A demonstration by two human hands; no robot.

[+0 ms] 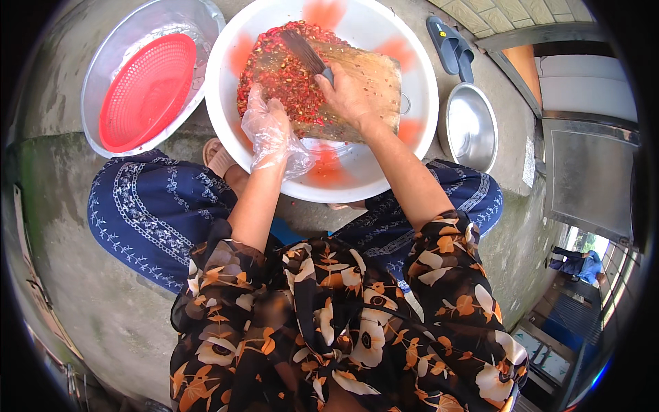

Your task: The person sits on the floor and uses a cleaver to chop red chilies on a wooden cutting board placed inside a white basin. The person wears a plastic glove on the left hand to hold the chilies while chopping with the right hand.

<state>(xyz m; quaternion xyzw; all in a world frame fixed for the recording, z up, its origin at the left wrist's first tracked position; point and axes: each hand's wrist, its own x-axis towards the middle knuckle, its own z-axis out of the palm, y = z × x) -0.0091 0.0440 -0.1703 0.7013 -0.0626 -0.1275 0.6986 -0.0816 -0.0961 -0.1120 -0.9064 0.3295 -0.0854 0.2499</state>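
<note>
My right hand (347,95) grips the handle of a kitchen knife (305,52), whose dark, wet blade points up and left over chopped red chili peppers (298,98). Bits of pepper with pale seeds cover much of a wooden cutting board (378,77). The board lies inside a large white basin (425,103) with red patterns, and more chopped pepper is heaped around its left and far sides. In a clear plastic glove, my left hand (270,126) is at the board's near left, beside the chopped pepper. Its fingers are apart, with nothing seen in them.
At the left, a red plastic colander (146,95) leans inside a big metal basin (92,103). A steel bowl (471,126) stands right of the white basin, with grey slippers (450,46) beyond it. My knees flank the white basin. A person (589,265) is far off at right.
</note>
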